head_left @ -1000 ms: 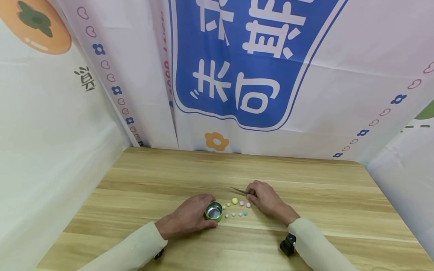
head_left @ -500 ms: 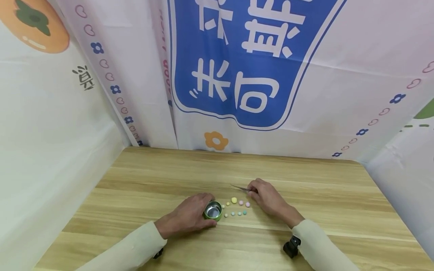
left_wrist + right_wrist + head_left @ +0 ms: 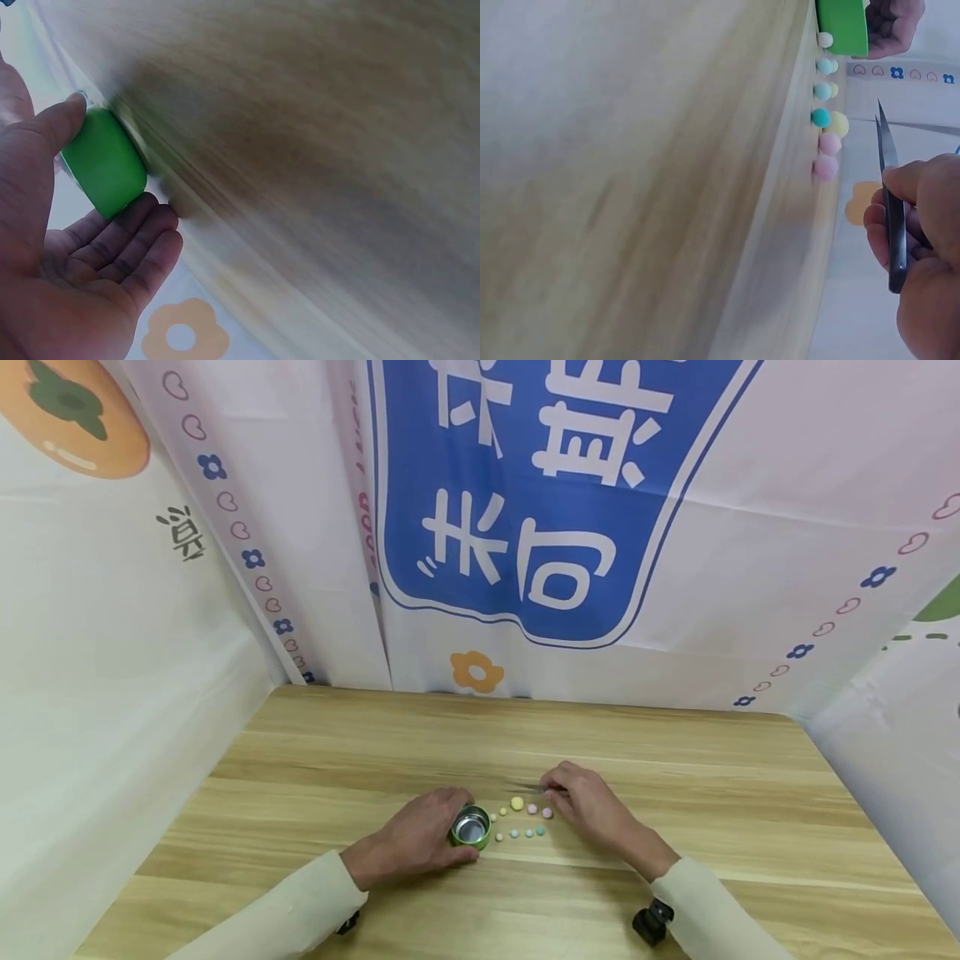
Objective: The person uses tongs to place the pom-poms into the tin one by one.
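Observation:
My left hand [image 3: 420,837] holds a small round green tin [image 3: 109,161] on the tabletop, thumb on one side and fingers on the other. The tin's silvery inside faces up in the head view. My right hand [image 3: 588,797] grips dark, pointed tweezers [image 3: 895,232] between thumb and fingers. Their slim tips show slightly apart in the right wrist view, with nothing between them. Two short rows of small pompom-like balls lie between the hands, including a larger yellow ball [image 3: 517,803], a pink ball [image 3: 547,813] and a teal ball [image 3: 821,118].
The wooden tabletop [image 3: 375,747] runs back to a printed cloth wall [image 3: 675,668] with blue panel and lettering. White cloth also hangs at the left and right sides. A black wrist camera [image 3: 651,924] sits at the right sleeve.
My right hand rises slightly away from the balls, then comes back down, the tweezers tips now lower and nearer the rows. The left hand, tin and balls stay put.

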Motion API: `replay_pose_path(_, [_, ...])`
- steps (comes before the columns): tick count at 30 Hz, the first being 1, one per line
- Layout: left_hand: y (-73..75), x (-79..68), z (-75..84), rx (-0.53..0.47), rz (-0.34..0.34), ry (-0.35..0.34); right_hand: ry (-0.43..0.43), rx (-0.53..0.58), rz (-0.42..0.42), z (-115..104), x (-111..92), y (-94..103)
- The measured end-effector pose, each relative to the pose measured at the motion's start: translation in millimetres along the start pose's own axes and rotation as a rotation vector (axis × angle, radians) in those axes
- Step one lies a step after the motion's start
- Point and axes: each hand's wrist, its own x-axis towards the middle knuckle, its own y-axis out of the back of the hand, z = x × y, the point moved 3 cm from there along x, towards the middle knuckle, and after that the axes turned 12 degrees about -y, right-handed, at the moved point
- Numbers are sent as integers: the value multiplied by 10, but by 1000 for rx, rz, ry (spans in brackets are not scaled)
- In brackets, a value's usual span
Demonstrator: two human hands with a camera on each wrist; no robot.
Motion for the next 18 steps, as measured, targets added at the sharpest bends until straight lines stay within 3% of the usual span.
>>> replay_pose_path(6, [-6,9,-4,1,10,-17,83,-11,-12,-33,-63,19])
replay_pose_path(12, [-1,5,-4,10,11,-13,87,-8,-62,-43,-86,-18])
replay_pose_path(18, [-2,6,0,11,2,-8,112,-25,-60,-63,-94,-48])
